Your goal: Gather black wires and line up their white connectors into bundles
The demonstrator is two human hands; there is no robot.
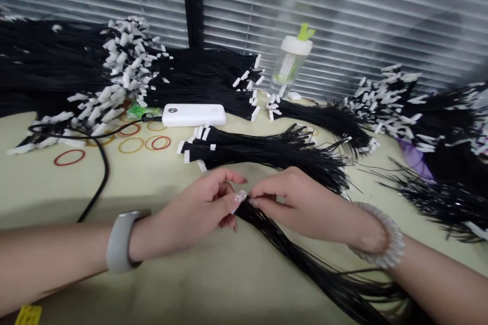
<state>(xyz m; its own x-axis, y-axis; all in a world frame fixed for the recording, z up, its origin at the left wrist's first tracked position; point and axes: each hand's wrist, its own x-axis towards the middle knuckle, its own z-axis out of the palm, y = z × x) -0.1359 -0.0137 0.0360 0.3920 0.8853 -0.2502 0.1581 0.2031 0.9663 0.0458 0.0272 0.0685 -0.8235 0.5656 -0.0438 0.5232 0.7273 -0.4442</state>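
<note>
A bundle of thin black cables [293,246] runs from between my hands down to the lower right. My left hand [208,200] pinches the bundle's white connector end [237,204] between thumb and fingers. Close beside it, my right hand [292,198] grips the black cables just behind that end, thumb and forefinger together. A grey watch band circles my left wrist, a clear beaded bracelet my right. Just beyond my hands lie tied-looking bundles of black cables [244,147] with white connectors at their left ends.
Red and yellow rubber bands [69,157] lie at the left, near a white power bank [193,115] with a black cord [101,172]. Large piles of connector cables [57,61] stand at the back left, others at the right [450,183]. A clear bottle [290,63] stands by the blinds.
</note>
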